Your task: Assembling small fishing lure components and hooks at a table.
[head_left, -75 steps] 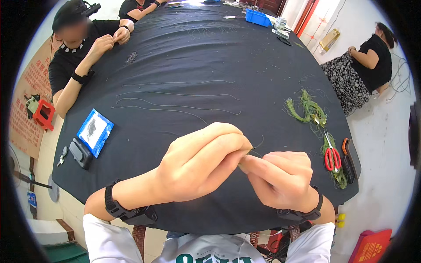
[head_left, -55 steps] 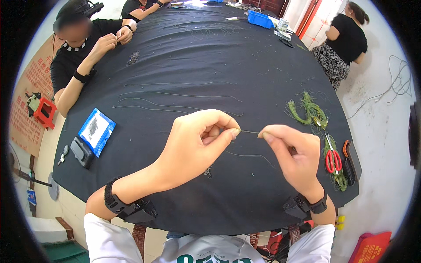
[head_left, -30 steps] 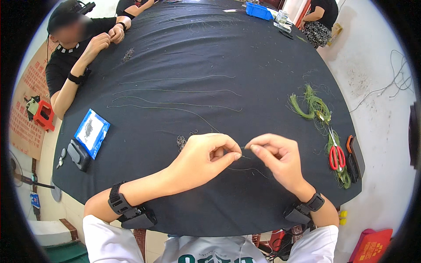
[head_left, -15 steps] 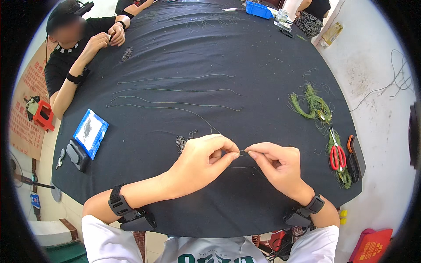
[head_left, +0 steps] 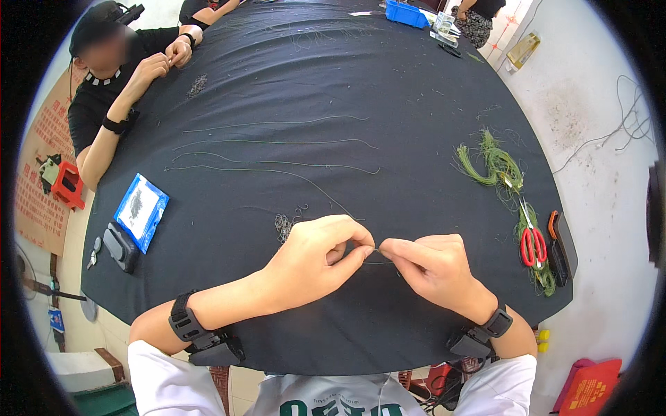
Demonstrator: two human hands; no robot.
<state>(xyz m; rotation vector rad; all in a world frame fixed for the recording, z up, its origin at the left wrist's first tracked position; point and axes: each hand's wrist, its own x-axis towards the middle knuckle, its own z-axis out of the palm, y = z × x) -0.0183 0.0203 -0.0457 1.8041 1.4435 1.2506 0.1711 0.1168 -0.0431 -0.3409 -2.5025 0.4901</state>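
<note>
My left hand (head_left: 316,256) is closed in a pinch, thumb against forefinger, near the table's front. Almost touching it, my right hand (head_left: 433,267) pinches from the other side. A thin green line (head_left: 378,263) runs between the hands just below the fingertips, and both pinches appear to be on it. Any tiny part inside the fingers is hidden. Behind my left hand lies a small heap of fish hooks (head_left: 283,227), partly covered by it. Farther off, several cut lengths of line (head_left: 277,143) are spread in rows, the nearest reaching toward my hands.
At right lie a bundle of green line (head_left: 496,163), red-handled scissors (head_left: 533,246) and a black-and-orange tool (head_left: 558,256). A blue-and-white packet (head_left: 141,211) and black case (head_left: 121,247) are at left. A co-worker (head_left: 104,97) sits far left; a blue bin (head_left: 407,14) stands at the back.
My right hand has shifted slightly left and its fingertips have come closer to my left ones. The gap between the two pinches has narrowed.
</note>
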